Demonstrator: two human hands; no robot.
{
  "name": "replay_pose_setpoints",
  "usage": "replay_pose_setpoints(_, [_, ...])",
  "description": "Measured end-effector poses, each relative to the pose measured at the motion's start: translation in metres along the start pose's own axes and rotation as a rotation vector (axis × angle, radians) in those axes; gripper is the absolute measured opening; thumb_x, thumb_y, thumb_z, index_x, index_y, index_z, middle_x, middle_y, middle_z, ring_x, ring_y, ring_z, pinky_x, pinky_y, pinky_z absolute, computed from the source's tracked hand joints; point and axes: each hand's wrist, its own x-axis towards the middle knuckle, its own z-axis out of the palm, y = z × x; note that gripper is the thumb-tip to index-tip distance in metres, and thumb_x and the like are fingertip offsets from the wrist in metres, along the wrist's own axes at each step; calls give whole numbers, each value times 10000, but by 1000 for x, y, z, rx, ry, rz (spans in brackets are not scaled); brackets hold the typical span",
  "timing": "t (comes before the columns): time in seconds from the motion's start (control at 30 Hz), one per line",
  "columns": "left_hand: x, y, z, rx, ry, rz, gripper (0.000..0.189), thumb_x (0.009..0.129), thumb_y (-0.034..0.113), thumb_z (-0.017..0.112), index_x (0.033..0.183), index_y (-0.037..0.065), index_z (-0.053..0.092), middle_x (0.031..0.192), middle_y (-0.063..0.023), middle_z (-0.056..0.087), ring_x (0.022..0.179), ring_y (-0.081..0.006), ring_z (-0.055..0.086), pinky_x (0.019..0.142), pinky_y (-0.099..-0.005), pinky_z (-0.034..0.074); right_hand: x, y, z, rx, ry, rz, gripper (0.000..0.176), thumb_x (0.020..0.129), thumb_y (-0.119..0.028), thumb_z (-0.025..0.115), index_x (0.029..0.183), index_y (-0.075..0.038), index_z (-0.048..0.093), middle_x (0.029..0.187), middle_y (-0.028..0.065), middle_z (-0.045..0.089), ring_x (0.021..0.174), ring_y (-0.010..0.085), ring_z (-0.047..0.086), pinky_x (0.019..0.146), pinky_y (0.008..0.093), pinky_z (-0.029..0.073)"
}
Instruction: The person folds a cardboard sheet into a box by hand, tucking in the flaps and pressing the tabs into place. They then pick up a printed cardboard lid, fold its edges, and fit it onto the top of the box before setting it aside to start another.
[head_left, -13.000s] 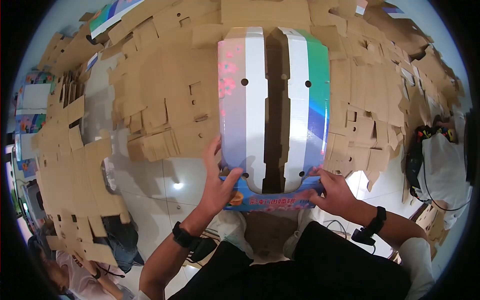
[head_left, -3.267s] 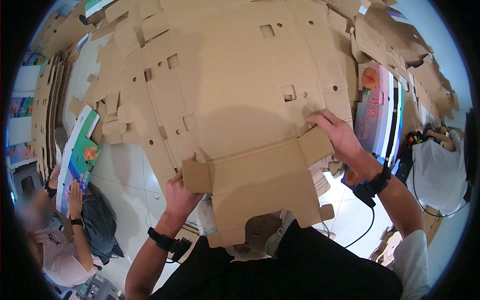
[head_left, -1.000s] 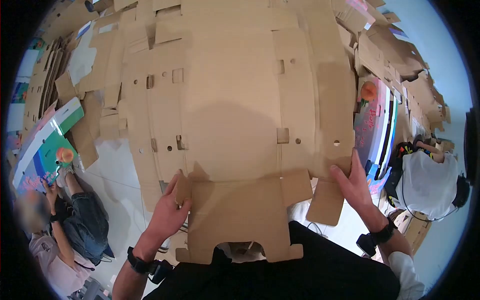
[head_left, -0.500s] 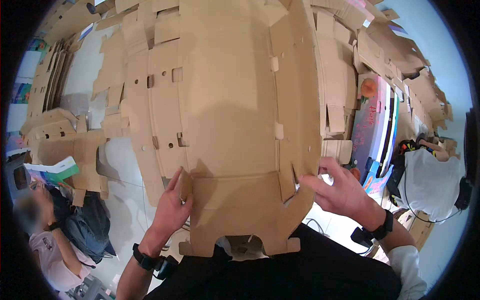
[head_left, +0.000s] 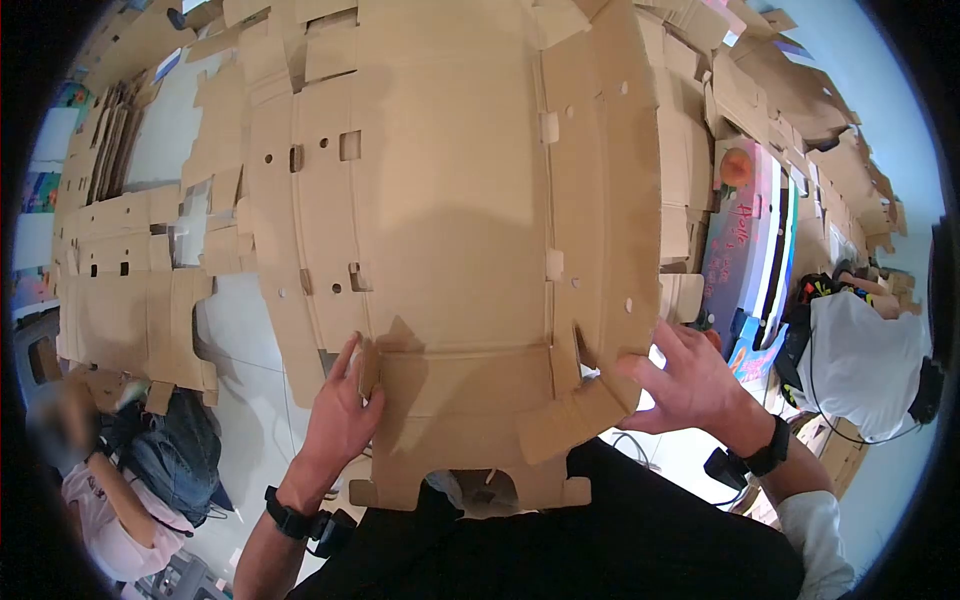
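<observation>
A large brown cardboard sheet (head_left: 460, 270), creased and with cut-out slots, stretches away from my body. My left hand (head_left: 345, 415) pinches a small upright flap at the sheet's near left corner, thumb on one side and fingers on the other. On the right, my right hand (head_left: 690, 380) has its thumb and fingers at the lower edge of the raised side panel (head_left: 620, 200). Beside it, a folded corner flap (head_left: 570, 420) lies over the near end panel. A curved notch is cut in the near edge, against the dark clothing.
More flattened cardboard (head_left: 120, 290) lies on the left, below a standing stack of sheets (head_left: 115, 140). A printed pink and blue box (head_left: 740, 240) stands on the right. One person (head_left: 110, 500) is at the lower left and another (head_left: 860, 360) at the right.
The right side panel has leaned outward, and its corner flap has folded in over the near panel. My right hand has shifted slightly right. On the left, the other person's cardboard now lies flatter.
</observation>
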Motion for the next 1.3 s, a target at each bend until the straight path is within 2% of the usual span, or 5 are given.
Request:
replay_pose_setpoints(0.47, [1, 10, -7, -8, 24, -14, 682, 977, 55, 625, 1625, 7, 419, 1535, -258, 567, 1363, -439, 591, 1130, -498, 524, 1, -9, 12, -84, 244, 96, 575, 801, -211, 817, 1313, -31, 626, 986, 163, 637, 769, 366, 721, 748, 443, 638])
replay_pose_setpoints(0.57, [-5, 22, -31, -942, -310, -344, 745, 975, 25, 609, 1680, 70, 374, 1489, -224, 580, 1337, -417, 609, 1127, -480, 533, 11, -5, 1, -46, 333, 91, 649, 811, -49, 748, 1446, -38, 616, 833, 96, 604, 603, 293, 643, 606, 438, 587])
replay_pose_setpoints(0.67, [-13, 29, -6, -349, -57, 209, 801, 970, 22, 629, 1712, 104, 339, 1458, -211, 594, 1293, -389, 628, 1103, -449, 537, 34, -4, -11, -51, 212, 101, 691, 803, -74, 766, 1481, -84, 630, 745, 62, 534, 524, 243, 580, 514, 422, 521])
replay_pose_setpoints(0.93, [23, 22, -2, -269, -78, 237, 770, 859, 275, 817, 1550, 56, 556, 1306, -249, 664, 1203, -446, 620, 1037, -487, 524, 55, -27, -3, -131, -149, -211, 340, 854, -416, 828, 1034, -154, 710, 685, 22, 616, 536, 225, 651, 494, 387, 518])
replay_pose_setpoints(1.3, [8, -58, 17, -156, 496, -342, 745, 910, 38, 783, 1596, 132, 509, 1409, -174, 515, 1349, -353, 486, 1169, -459, 439, 62, -7, 41, 93, -23, 223, 780, 883, -299, 854, 1592, -186, 548, 1647, 206, 408, 1519, 443, 392, 1197, 501, 404])
